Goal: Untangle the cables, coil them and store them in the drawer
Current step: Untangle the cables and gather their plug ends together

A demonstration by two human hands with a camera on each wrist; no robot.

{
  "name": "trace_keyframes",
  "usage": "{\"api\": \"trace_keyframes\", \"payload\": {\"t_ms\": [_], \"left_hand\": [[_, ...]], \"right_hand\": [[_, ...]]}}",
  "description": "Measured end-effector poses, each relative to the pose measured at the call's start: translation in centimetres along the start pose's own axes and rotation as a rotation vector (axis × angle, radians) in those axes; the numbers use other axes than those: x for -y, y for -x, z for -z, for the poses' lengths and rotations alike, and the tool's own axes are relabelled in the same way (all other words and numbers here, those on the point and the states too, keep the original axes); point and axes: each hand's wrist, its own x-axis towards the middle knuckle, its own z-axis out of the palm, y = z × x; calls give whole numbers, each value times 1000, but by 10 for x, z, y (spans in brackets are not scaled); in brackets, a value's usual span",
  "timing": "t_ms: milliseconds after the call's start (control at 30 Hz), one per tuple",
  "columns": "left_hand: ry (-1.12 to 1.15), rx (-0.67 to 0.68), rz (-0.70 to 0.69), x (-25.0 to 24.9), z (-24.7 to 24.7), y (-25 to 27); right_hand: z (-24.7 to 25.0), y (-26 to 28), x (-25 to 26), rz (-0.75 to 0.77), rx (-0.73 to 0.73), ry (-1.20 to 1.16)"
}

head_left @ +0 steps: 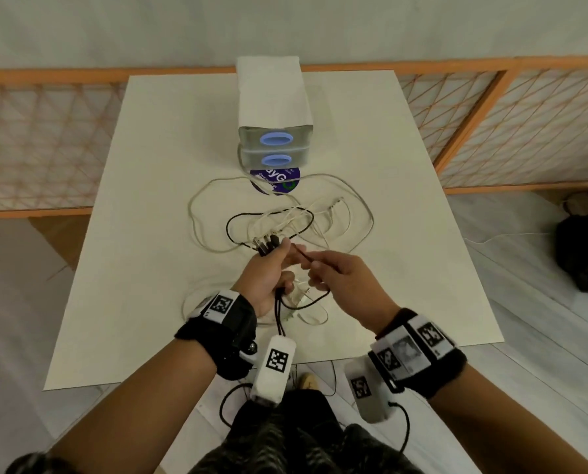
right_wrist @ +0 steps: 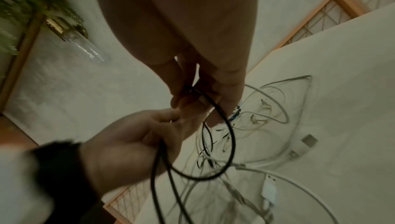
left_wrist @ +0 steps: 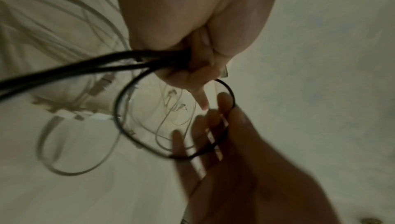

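Both hands grip our black cable point(head_left: 287, 304), left hand point(head_left: 268, 275) and right hand point(head_left: 344, 278), so pulling could drag the white cables point(head_left: 337, 213) off the worktop point(head_left: 149, 234).

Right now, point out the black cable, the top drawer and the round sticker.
black cable point(right_wrist: 232, 143), right wrist view, the hanging loop.
top drawer point(head_left: 275, 140), head view, its blue handle.
round sticker point(head_left: 287, 184), head view, its exposed front edge.

A white table point(head_left: 149, 268) carries a small two-drawer unit point(head_left: 273, 131) at its far middle, standing partly on a round purple sticker point(head_left: 275, 181). In front of it a tangle of white cables point(head_left: 320, 213) and a black cable point(head_left: 232, 222) lies spread in loose loops.
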Motion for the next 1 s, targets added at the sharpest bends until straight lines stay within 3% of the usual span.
{"api": "trace_keyframes", "payload": {"t_ms": [133,300,500,567,667,833,1000], "left_hand": [[68,8,-93,-3,-4,-8],[-393,126,-340,15,-13,11],[-587,397,-351,29,-7,25],[-598,416,-323,25,0,28],[-667,305,-263,17,7,21],[-278,115,-126,-4,3,-8],[-61,132,-156,-29,-8,-25]], "right_hand": [[9,27,-15,-166,159,-151],[20,6,-8,-287,74,-190],[27,-23,31,-276,128,-392],[29,-27,32,-310,80,-469],[26,-25,23,-248,-44,-408],[16,-2,9,-88,-12,-222],[12,21,-24,-13,44,163]]}}
